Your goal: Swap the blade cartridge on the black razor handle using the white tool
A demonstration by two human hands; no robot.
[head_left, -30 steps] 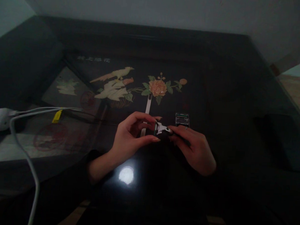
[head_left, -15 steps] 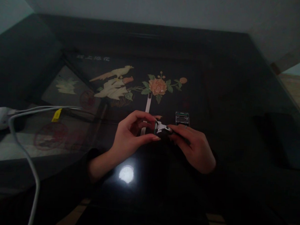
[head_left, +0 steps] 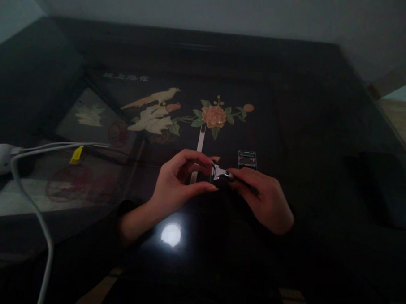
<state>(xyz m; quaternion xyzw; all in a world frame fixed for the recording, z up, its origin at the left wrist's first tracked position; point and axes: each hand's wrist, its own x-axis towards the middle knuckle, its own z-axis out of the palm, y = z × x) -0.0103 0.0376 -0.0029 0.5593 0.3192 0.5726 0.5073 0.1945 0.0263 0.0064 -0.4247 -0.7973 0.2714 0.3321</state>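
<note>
Centrally, both hands meet above the dark glossy counter. Left hand and right hand pinch one small silver razor head, its long axis running nine to three o'clock. A spare cartridge lies just beyond, at one o'clock.

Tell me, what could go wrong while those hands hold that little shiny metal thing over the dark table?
1. The small metal piece is pinched only at its ends, by the left hand and the right hand; it might slip and drop onto the glossy tabletop.
2. The scene is dim, so a dropped part may be hard to spot.
3. The small cartridge lies close beyond the right hand and could get knocked.
</note>
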